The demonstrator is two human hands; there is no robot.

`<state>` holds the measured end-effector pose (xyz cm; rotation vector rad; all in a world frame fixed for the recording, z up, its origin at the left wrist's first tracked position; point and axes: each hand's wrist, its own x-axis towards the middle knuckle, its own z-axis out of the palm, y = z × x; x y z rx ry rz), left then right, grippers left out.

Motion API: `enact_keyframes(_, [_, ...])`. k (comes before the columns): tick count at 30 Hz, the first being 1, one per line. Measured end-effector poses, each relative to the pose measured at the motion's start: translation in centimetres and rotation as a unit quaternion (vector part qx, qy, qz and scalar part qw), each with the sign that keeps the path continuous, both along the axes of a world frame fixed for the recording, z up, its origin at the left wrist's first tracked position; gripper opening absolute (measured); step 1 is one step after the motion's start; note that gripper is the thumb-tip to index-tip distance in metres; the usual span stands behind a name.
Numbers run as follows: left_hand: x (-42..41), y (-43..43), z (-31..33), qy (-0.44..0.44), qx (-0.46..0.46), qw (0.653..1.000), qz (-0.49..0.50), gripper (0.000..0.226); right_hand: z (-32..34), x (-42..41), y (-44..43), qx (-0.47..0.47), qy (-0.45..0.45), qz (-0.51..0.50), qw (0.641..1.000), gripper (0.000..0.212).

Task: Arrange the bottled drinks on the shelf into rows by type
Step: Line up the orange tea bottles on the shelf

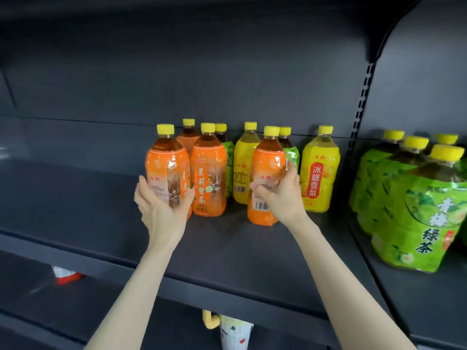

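On the dark shelf point(227, 248) stand yellow-capped bottles in a loose cluster. My left hand point(161, 210) grips an orange-label bottle point(166, 168) at the cluster's left. My right hand point(283, 195) grips another orange-label bottle point(267, 173) in front of the middle. Between them stands a third orange bottle point(208, 170), with one more orange bottle point(188, 137) behind. Two yellow-label bottles point(243, 162) point(319, 170) stand to the right. Two green-label bottles point(228, 157) point(290, 152) are mostly hidden at the back.
Several large green-label bottles point(417, 218) stand grouped in the neighbouring shelf bay at right, past a slotted upright point(361, 102). The left part of the shelf point(63, 188) is bare. On the lower shelf sit a red-and-white item point(65, 275) and a patterned cup point(235, 332).
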<state>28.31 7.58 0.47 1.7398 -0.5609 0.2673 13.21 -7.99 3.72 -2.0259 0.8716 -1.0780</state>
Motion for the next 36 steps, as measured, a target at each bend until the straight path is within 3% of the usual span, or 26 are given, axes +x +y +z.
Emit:
enact_keyframes(3, [2.3, -0.5, 0.5, 0.057, -0.023, 0.997, -0.044, 0.109, 0.0, 1.2, -0.6, 0.061, -0.028, 0.009, 0.998, 0.119])
enact_keyframes(7, [4.3, 0.1, 0.3, 0.043, 0.013, 0.998, -0.032, 0.099, -0.1, 1.8, -1.1, 0.050, 0.007, -0.015, 0.999, 0.099])
enact_keyframes(9, [4.6, 0.7, 0.3, 0.043, 0.011, 0.997, -0.057, 0.090, 0.1, 1.9, -0.9, 0.040, 0.032, -0.046, 0.998, 0.101])
enact_keyframes(12, [4.6, 1.8, 0.2, 0.044, -0.007, 0.991, -0.123, 0.079, 0.2, 2.1, 0.4, 0.042, 0.050, -0.099, 0.993, 0.113])
enact_keyframes(17, [4.6, 3.7, 0.2, 0.072, -0.030, 0.960, -0.269, 0.085, -0.4, 3.0, 4.8, 0.043, 0.042, -0.179, 0.982, 0.110])
enact_keyframes(19, [4.8, 4.3, 0.4, 0.083, -0.031, 0.943, -0.321, 0.076, -0.8, 3.6, 6.9, 0.057, 0.010, -0.201, 0.978, 0.113])
enact_keyframes(22, [5.0, 4.6, 0.4, 0.102, -0.039, 0.917, -0.384, 0.067, -1.5, 3.6, 9.5, 0.132, -0.135, -0.129, 0.974, 0.103])
enact_keyframes(25, [4.7, 4.7, 0.6, 0.128, -0.049, 0.891, -0.432, 0.072, -2.2, 3.2, 11.2, 0.145, -0.185, -0.074, 0.969, 0.081])
enact_keyframes(27, [4.5, 4.5, 0.8, 0.130, -0.056, 0.883, -0.448, 0.078, -2.9, 3.3, 11.3, 0.157, -0.205, -0.080, 0.963, 0.092])
enact_keyframes(29, [4.5, 4.0, 0.7, 0.123, -0.061, 0.887, -0.440, 0.086, -3.3, 3.5, 11.5, 0.175, -0.211, -0.072, 0.959, 0.100])
enact_keyframes(36, [4.2, 3.2, 0.0, 0.101, -0.060, 0.920, -0.373, 0.093, -3.3, 4.2, 12.5, 0.207, -0.241, -0.026, 0.948, 0.063])
